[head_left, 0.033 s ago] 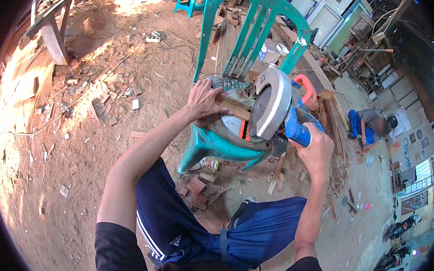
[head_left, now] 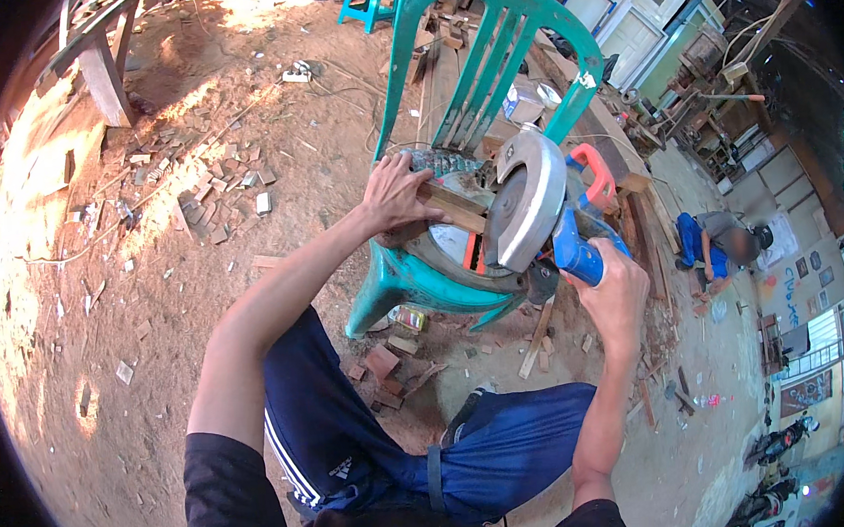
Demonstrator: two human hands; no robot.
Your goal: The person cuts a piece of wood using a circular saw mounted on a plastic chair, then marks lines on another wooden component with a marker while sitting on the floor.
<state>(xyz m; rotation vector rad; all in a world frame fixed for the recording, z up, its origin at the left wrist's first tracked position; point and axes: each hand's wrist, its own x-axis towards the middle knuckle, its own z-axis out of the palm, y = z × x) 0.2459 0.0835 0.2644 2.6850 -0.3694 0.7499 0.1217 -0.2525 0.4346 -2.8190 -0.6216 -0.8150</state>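
A miter saw [head_left: 532,199] with a silver blade guard and a blue handle [head_left: 576,251] rests on the seat of a green plastic chair [head_left: 423,288]. My right hand [head_left: 615,285] is wrapped round that handle. On the saw's base lies a short wooden piece [head_left: 457,206], one end close against the guard. My left hand [head_left: 401,195] is closed over its other end, thumb along its near side. An orange-red strip [head_left: 472,251] shows in the base below the wood. The guard hides most of the blade, so I cannot tell whether it touches the wood.
Wood offcuts [head_left: 383,362] lie on the dirt floor below the chair, and more offcuts [head_left: 210,199] are scattered at the left. Long planks [head_left: 647,235] lie beyond the saw on the right. Farther right, another person [head_left: 720,240] is low to the floor.
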